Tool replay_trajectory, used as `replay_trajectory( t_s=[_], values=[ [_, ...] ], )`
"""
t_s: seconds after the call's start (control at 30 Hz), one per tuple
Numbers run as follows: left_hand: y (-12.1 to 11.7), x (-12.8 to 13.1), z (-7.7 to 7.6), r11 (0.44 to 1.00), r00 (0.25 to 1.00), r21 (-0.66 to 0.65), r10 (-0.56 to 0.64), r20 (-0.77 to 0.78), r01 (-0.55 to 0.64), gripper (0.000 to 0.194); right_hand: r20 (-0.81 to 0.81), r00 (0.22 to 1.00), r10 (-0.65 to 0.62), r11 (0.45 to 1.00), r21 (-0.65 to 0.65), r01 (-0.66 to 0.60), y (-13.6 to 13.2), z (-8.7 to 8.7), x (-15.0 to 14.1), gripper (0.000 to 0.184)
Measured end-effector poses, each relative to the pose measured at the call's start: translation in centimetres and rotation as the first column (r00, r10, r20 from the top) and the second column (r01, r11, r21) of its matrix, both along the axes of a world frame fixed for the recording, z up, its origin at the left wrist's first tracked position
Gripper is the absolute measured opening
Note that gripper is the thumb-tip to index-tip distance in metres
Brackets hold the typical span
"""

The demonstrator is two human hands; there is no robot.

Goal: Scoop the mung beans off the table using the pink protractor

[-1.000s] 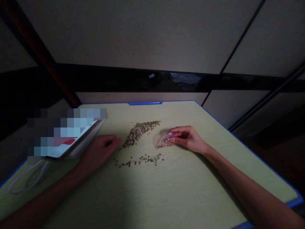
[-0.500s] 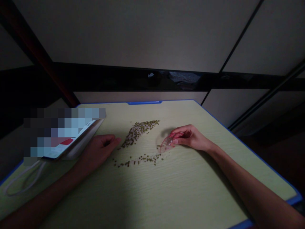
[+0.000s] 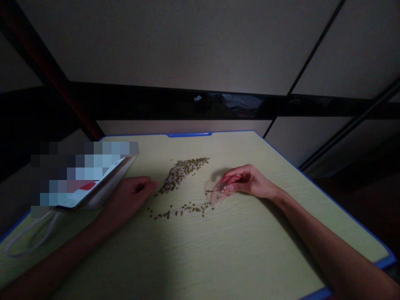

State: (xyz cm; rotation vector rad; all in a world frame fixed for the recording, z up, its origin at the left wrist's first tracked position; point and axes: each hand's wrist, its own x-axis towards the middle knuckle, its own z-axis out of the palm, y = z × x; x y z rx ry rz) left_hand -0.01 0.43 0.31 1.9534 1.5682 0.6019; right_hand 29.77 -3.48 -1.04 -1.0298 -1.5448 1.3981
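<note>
A heap of small green beans (image 3: 183, 171), mixed with pale grains, lies mid-table. Nearer to me runs a thin line of scattered beans (image 3: 184, 209). My right hand (image 3: 253, 181) pinches a clear, pink-tinted curved piece of plastic (image 3: 218, 191), tilted with its lower edge at the right end of that line. Whether it is a cup or a scoop I cannot tell. Beside the heap's left end, my left hand (image 3: 133, 198) rests on the table with fingers curled in; anything inside them is hidden.
A phone or tablet (image 3: 90, 187) with a lit, partly blurred screen leans at the left, with a white cord loop (image 3: 31, 237) beside it. The pale table (image 3: 237, 254) has a blue rim. Behind it stand cabinet panels (image 3: 187, 46).
My right hand and the pink-tinted plastic piece have shifted very slightly right and tilted a little. My left hand, the heap and the line of beans look the same.
</note>
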Motion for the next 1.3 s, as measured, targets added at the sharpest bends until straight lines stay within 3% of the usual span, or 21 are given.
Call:
replay_trajectory(
  t_s=[0.33,0.6,0.87,1.3],
  values=[
    [0.0,0.0,0.0,1.0,1.0,0.002,-0.007,0.009,0.007,0.037,-0.006,0.992,-0.125,0.991,0.049,0.125,0.0,-0.1,-0.6,0.015],
    [0.1,-0.1,0.0,1.0,1.0,0.011,0.001,-0.009,-0.001,0.038,-0.065,0.991,-0.113,0.99,0.082,0.118,0.6,-0.9,-2.1,0.02],
    [0.1,0.1,-0.2,1.0,1.0,0.015,0.019,0.003,-0.019,0.038,-0.077,0.996,-0.034,0.993,0.106,0.042,0.6,-0.9,-2.5,0.017],
    [0.1,0.1,-0.1,1.0,1.0,0.031,-0.002,0.009,0.002,0.038,-0.008,0.997,0.08,0.993,0.089,-0.079,0.5,-0.4,-0.4,0.018]
  ],
)
